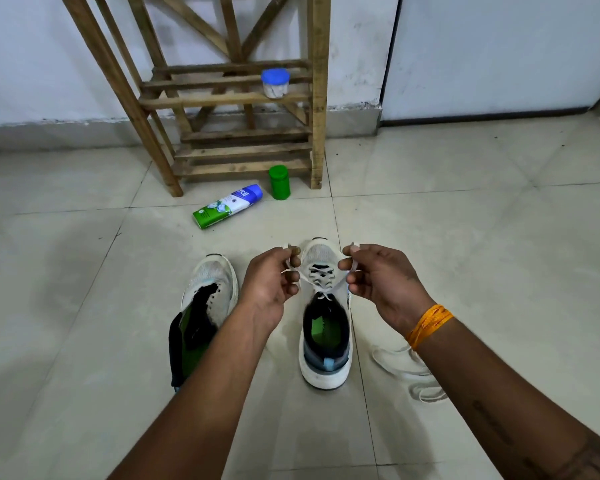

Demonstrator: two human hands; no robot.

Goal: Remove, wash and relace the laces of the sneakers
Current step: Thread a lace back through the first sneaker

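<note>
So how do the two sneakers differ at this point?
The right sneaker has a lace crossing its eyelets, both ends pinched by the left hand and right hand; the left sneaker shows bare eyelets. The right stands upright; the left leans sideways. Both are white with green insoles.

Loose lace (417, 375) partly hidden behind rt forearm.

Knit mesh sneaker (323, 258), rough wooden rack (243, 98), glossy floor tiles (465, 237)
</note>
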